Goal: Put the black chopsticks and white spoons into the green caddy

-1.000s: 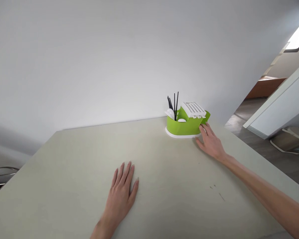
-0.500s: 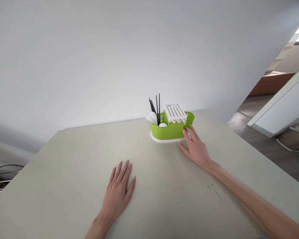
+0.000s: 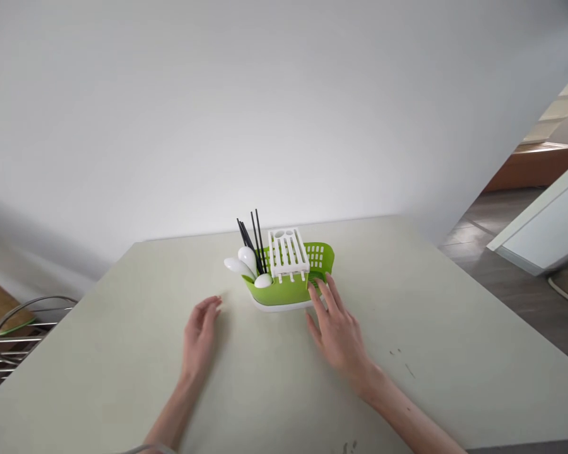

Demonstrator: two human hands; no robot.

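A green cutlery drainer [image 3: 291, 292] with a white base stands on the table in front of me. Its left end holds white spoons [image 3: 247, 257] and black chopsticks [image 3: 256, 243]. A white slotted rack [image 3: 288, 253] sits across its middle. My right hand [image 3: 338, 331] grips the drainer's front wall near the right end, fingers over the rim and thumb low at the front. Left of the drainer, apart from it, my left hand [image 3: 201, 334] is turned on its side with fingers loosely bent and nothing visible in them.
The pale table [image 3: 123, 353] meets a white wall [image 3: 284, 113] behind the drainer. A metal wire rack [image 3: 19, 340] stands beyond the left edge. Small dark marks [image 3: 402, 359] show right of my right hand. Floor and a white panel lie beyond the right edge.
The drainer has come left and nearer to me with my right hand at its front. My left hand, flat on the table before, has turned on its side with bent fingers.
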